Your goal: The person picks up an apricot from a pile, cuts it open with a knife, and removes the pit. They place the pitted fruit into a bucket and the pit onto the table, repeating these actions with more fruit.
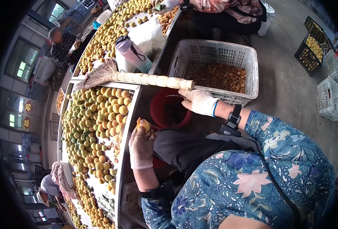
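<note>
My left hand (142, 147), in a pale glove, holds an apricot (143, 124) with orange flesh showing, beside the metal edge of the fruit table (126, 133). My right hand (198, 102), gloved too, is above the red bucket (170, 110) and close to the near rim of the grey crate (230, 47). Its fingers are drawn together; a thin light line shows at their tips, too fine to identify. Brown-orange pieces (220, 76) lie in the crate. Many yellow-green apricots (96, 114) cover the table.
A straw broom (149, 79) lies across the table divider, its handle reaching the crate. Beyond are a pink bottle (128, 49) and white bag (144, 36). A person (230, 11) works at the top; others sit at left. More crates (329, 99) stand at right.
</note>
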Available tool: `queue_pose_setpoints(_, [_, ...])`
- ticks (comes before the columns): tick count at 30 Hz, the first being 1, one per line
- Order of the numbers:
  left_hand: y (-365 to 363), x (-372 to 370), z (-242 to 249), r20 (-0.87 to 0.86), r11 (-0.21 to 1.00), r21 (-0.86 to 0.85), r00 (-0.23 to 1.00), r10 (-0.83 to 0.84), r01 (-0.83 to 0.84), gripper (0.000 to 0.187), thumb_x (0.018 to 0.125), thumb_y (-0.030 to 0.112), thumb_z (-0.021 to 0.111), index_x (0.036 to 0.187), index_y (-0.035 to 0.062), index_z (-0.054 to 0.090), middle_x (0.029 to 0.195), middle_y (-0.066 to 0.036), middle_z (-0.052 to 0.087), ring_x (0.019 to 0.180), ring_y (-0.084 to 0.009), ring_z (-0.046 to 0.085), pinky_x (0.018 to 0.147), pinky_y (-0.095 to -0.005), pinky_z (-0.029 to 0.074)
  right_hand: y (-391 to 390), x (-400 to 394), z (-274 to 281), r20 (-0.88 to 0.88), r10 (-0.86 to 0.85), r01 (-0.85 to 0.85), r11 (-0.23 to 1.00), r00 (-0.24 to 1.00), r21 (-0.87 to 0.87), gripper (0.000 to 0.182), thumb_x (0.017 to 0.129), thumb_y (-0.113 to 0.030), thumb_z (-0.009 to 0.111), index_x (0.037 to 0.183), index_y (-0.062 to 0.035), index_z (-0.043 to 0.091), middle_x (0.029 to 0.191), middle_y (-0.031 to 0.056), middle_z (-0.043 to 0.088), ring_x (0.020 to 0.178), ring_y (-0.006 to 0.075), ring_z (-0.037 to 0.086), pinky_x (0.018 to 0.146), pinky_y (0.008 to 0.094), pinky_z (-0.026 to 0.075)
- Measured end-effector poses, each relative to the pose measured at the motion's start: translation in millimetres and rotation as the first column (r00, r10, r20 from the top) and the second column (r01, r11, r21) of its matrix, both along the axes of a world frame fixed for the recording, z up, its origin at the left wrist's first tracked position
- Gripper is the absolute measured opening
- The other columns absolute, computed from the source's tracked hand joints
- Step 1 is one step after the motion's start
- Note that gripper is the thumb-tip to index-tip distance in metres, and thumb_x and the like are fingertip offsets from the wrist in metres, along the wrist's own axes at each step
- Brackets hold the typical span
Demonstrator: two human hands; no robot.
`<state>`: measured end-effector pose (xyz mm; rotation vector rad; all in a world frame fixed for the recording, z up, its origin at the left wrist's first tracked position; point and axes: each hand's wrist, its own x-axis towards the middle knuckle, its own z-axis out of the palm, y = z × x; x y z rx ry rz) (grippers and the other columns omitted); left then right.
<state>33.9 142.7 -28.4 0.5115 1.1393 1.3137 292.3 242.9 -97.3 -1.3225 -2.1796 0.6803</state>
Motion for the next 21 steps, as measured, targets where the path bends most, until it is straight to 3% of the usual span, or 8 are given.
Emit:
queue_pose_setpoints(3, [7.5,14.0,-2.1,0.015,1.0,0.018,1.0,-0.008,0.008,0.047,0.09,0.015,0.059,0.132,-0.0017,0.045,0.106,-0.012,0.058,0.085,-0.0196,0.059,0.079,-0.034,0.051,-9.2,-0.4,-6.7,-0.217,-0.049,0.0,0.975,0.975,-0.224,0.029,0.088,-0.027,0.055,0.105,-0.004,0.06,0.084,0.018,0.066,0.083,0.0339,0.064,0.076,0.0413,0.05])
queue_pose_setpoints(5, [11.4,15.7,-10.9,-0.048,0.996,0.064,0.997,-0.066,0.069,0.052,0.088,0.014,0.062,0.134,-0.0023,0.043,0.107,-0.012,0.057,0.087,-0.0194,0.058,0.081,-0.0339,0.05,-24.2,0.3,26.5,-0.201,-0.248,0.018,0.671,0.948,-0.742,0.025,0.087,-0.027,0.058,0.092,-0.0031,0.058,0.077,0.018,0.063,0.075,0.0314,0.063,0.071,0.0405,0.049])
queue_pose_setpoints(7, [14.1,17.3,-15.7,-0.023,0.993,0.073,0.996,-0.09,0.091,0.051,0.087,0.018,0.064,0.13,-0.0032,0.046,0.106,-0.01,0.058,0.087,-0.0184,0.058,0.081,-0.0347,0.05,-30.9,-11.8,-2.9,-0.514,-0.051,-0.14,0.934,0.856,-0.328,0.02,0.087,-0.023,0.059,0.091,-0.0037,0.057,0.078,0.0149,0.062,0.074,0.0307,0.063,0.069,0.0388,0.049])
queue_pose_setpoints(8, [16.2,16.4,-18.9,-0.015,0.992,0.071,0.994,-0.105,0.106,0.05,0.087,0.021,0.066,0.127,-0.0031,0.048,0.105,-0.009,0.058,0.087,-0.0175,0.059,0.08,-0.034,0.051,-35.3,-13.3,-3.4,-0.483,0.047,-0.088,0.994,0.874,-0.063,0.016,0.087,-0.018,0.061,0.094,-0.0049,0.058,0.08,0.0104,0.062,0.071,0.0255,0.063,0.064,0.035,0.05])
queue_pose_setpoints(9, [18.1,15.4,-22.1,-0.008,0.99,0.066,0.993,-0.122,0.122,0.05,0.087,0.025,0.067,0.124,-0.0029,0.05,0.105,-0.008,0.059,0.087,-0.0166,0.059,0.08,-0.0333,0.051,-38.5,-15.7,-3.4,-0.426,0.131,-0.044,0.977,0.895,0.207,0.014,0.086,-0.013,0.064,0.098,-0.0061,0.059,0.083,0.0059,0.062,0.068,0.0203,0.063,0.059,0.0311,0.051])
queue_pose_setpoints(11, [21.3,15.4,-27.3,0.002,0.988,0.056,0.989,-0.145,0.145,0.05,0.086,0.028,0.069,0.121,-0.0027,0.051,0.104,-0.006,0.059,0.087,-0.0157,0.059,0.079,-0.0327,0.051,-37.1,-23.9,20.4,-0.381,0.21,-0.048,0.918,0.9,0.393,0.019,0.084,-0.012,0.065,0.101,-0.007,0.06,0.086,0.0094,0.063,0.072,0.0264,0.064,0.06,0.0343,0.053])
queue_pose_setpoints(15, [21.3,17.0,-24.9,0.0,0.988,0.062,0.989,-0.145,0.144,0.052,0.086,0.033,0.069,0.12,-0.003,0.052,0.104,-0.008,0.061,0.086,-0.0156,0.06,0.078,-0.0299,0.051,-25.2,-48.1,33.0,-0.006,0.193,-0.172,0.887,0.981,0.428,0.017,0.081,-0.021,0.062,0.095,-0.0114,0.059,0.075,0.0058,0.06,0.063,0.0255,0.064,0.051,0.0378,0.05])
queue_pose_setpoints(21, [16.8,13.6,-25.3,-0.063,0.987,0.129,0.994,-0.089,0.097,0.052,0.085,0.035,0.07,0.113,-0.0056,0.054,0.1,-0.01,0.063,0.078,-0.0169,0.06,0.073,-0.029,0.052,-23.9,-71.5,18.4,0.021,0.225,-0.216,0.899,0.974,0.38,0.017,0.079,-0.023,0.064,0.09,-0.0117,0.056,0.072,0.0059,0.059,0.057,0.0249,0.063,0.047,0.0378,0.049])
